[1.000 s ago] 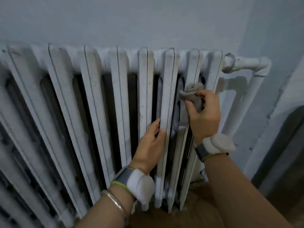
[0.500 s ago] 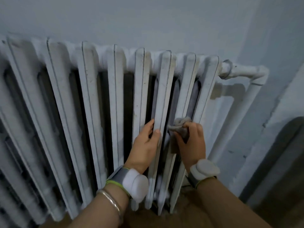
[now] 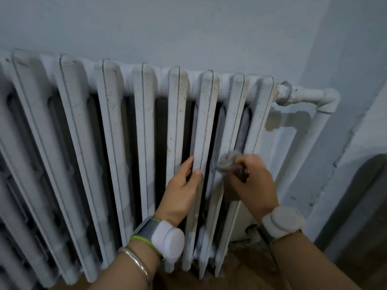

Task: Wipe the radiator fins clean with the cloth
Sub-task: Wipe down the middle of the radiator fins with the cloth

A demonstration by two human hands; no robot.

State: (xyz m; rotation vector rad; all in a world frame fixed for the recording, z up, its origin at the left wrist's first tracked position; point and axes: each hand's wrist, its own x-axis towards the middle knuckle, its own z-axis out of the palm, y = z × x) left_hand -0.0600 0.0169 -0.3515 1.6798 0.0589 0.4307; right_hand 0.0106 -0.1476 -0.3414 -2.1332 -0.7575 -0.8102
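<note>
A white cast-iron radiator [image 3: 144,126] with dusty upright fins spans the wall from the left edge to the right of centre. My right hand [image 3: 254,185] grips a bunched grey cloth [image 3: 228,162] and holds it against the second fin from the right end, about halfway down. My left hand [image 3: 184,189] holds the third fin from the right end, fingers behind it and thumb on its front edge. Both wrists wear white sensor bands.
A white pipe [image 3: 310,97] leaves the radiator's top right corner and bends down along the wall. The pale blue wall [image 3: 188,28] rises behind. Brown floor [image 3: 240,275] shows below the fins. A dark arched shape [image 3: 360,216] stands at the lower right.
My right hand has drawn the cloth down the fin from near the top to about mid height. My left hand has kept its hold on the neighbouring fin.
</note>
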